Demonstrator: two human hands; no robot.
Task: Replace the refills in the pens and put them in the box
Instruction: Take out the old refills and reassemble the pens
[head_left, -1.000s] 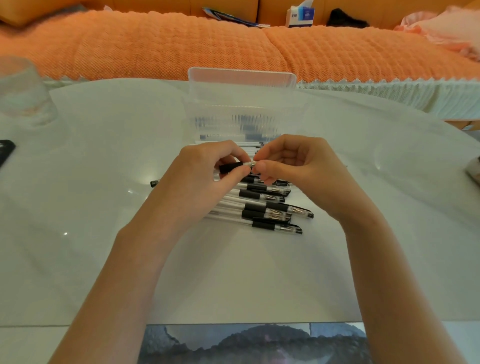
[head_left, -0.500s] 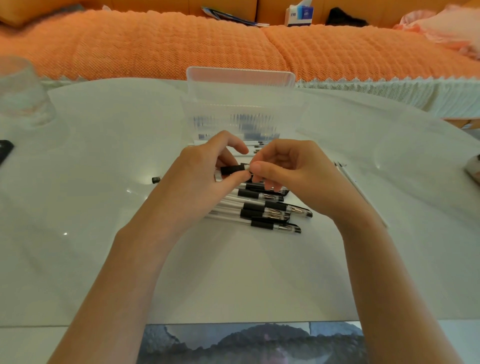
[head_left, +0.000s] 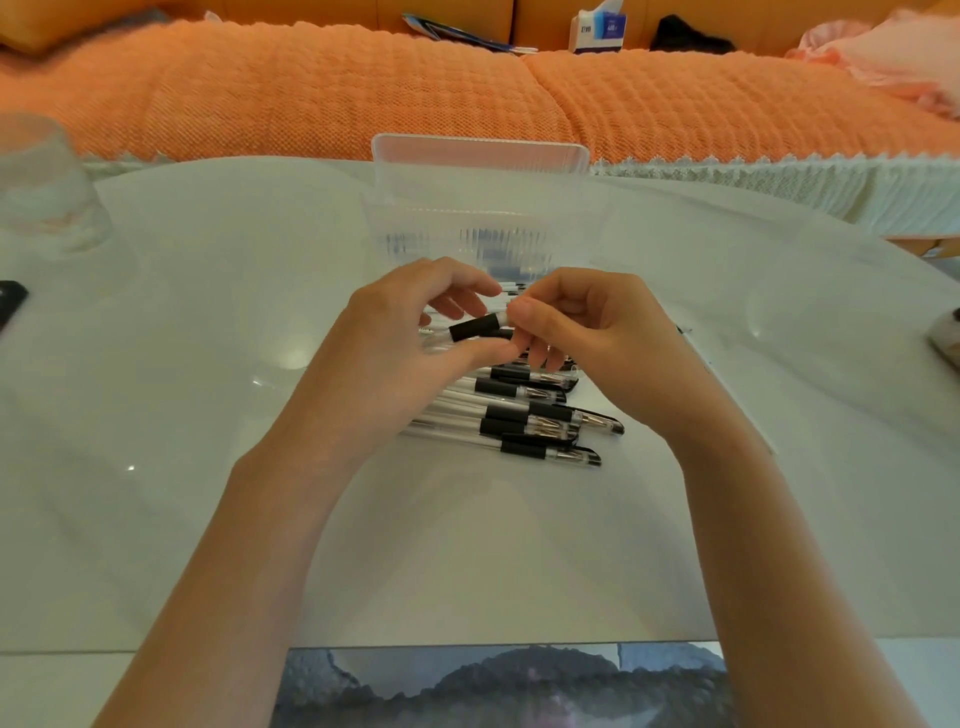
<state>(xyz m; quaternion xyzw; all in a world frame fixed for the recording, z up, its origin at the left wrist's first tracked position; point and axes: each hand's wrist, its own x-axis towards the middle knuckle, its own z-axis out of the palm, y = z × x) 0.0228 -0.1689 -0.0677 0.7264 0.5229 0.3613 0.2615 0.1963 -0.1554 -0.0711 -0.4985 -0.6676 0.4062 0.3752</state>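
Observation:
My left hand (head_left: 395, 343) grips a clear pen with a black grip (head_left: 475, 328), holding it level above the table. My right hand (head_left: 587, 332) pinches the pen's tip end between thumb and forefinger. Beneath both hands lies a pile of several clear pens with black grips and caps (head_left: 530, 421). Behind the hands stands a clear plastic box (head_left: 480, 208) with its lid raised; more pens show faintly through its ribbed front wall.
The white table (head_left: 208, 364) carries a glass (head_left: 47, 192) at the far left and a dark phone (head_left: 10, 304) at the left edge. A thin refill (head_left: 727, 384) lies right of my right wrist. An orange sofa (head_left: 311, 88) runs behind.
The hands have risen slightly and my left fingers have shifted on the pen's black grip; my right fingers keep pinching its tip end. The pile below has not moved.

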